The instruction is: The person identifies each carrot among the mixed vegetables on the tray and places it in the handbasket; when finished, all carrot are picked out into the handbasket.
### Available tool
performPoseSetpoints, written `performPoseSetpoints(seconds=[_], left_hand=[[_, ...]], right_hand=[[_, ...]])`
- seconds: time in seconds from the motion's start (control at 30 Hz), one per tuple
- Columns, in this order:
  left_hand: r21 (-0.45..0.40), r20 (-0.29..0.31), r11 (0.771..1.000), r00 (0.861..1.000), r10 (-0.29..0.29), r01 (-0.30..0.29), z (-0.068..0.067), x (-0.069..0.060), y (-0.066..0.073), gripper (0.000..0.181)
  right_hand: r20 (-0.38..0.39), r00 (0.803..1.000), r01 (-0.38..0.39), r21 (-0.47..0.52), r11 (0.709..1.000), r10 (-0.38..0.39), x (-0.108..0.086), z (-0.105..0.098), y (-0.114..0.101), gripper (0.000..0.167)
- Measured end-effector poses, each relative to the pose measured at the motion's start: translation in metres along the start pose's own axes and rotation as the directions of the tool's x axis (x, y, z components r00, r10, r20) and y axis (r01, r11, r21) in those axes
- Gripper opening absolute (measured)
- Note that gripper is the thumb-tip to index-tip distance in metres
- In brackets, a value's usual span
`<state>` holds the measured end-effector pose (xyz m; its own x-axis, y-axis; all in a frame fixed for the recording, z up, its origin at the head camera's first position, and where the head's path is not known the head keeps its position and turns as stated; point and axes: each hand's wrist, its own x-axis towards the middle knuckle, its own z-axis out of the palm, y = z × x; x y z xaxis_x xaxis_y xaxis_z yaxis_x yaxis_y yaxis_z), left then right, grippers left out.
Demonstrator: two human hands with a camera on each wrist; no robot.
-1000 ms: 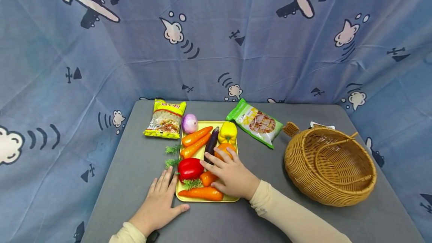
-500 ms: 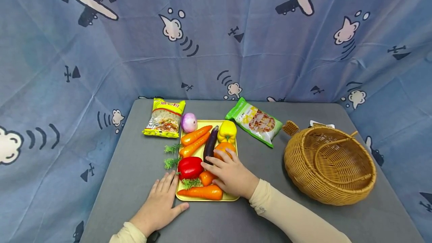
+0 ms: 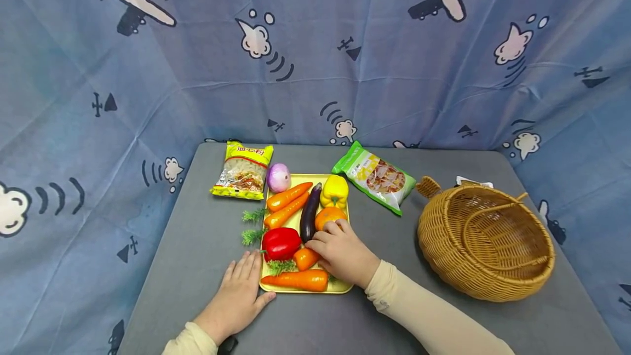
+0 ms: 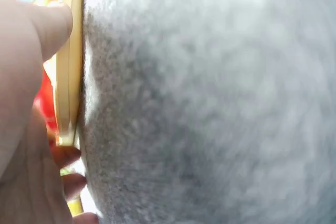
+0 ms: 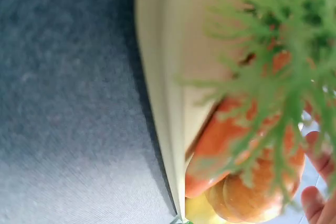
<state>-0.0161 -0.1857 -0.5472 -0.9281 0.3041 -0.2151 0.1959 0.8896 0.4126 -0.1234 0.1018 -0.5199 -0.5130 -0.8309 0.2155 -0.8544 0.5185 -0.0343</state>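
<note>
My left hand (image 3: 235, 295) lies flat at the near left corner of the yellow tray (image 3: 340, 289), fingers straight. In the left wrist view its thumb rests by the tray rim (image 4: 68, 87). My right hand (image 3: 345, 253) curls over the tray's right side, fingers and thumb around a carrot (image 3: 304, 259); the hand hides much of it. Beside that hand lie an eggplant (image 3: 309, 218) and an orange pumpkin (image 3: 329, 216). To its left are a red bell pepper (image 3: 281, 244) and a nearer carrot (image 3: 300, 280). Green carrot leaves (image 5: 289, 87) partly block the right wrist view.
Two more carrots (image 3: 285, 210), a yellow bell pepper (image 3: 334, 191) and a purple onion (image 3: 279, 177) occupy the tray's far end. Behind it are a yellow food bag (image 3: 243, 171) and a green food bag (image 3: 377, 177). A wicker basket (image 3: 443, 245) stands at the right.
My right hand's fingers, spread out straighter before, have drawn in and curled around the carrot. The left hand stays beside the tray.
</note>
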Motion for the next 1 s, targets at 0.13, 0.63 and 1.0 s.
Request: performPoseSetpoints(seconds=[0.13,0.63,1.0], left_hand=[[-0.008,-0.040,1.000,0.999,0.019,-0.020,0.002,0.001,-0.001,0.097],[-0.001,-0.062,0.999,0.997,0.053,-0.053,0.000,0.001,-0.002,0.098],[0.037,-0.056,0.999,0.998,0.040,-0.038,0.005,0.003,-0.008,0.100]], right_hand=[[-0.023,1.000,-0.004,-0.010,1.000,0.004,0.001,-0.001,0.000,0.036],[0.008,1.000,0.016,-0.015,1.000,-0.016,0.006,-0.005,0.000,0.032],[0.000,1.000,-0.015,0.007,1.000,0.015,0.008,-0.020,0.000,0.036]])
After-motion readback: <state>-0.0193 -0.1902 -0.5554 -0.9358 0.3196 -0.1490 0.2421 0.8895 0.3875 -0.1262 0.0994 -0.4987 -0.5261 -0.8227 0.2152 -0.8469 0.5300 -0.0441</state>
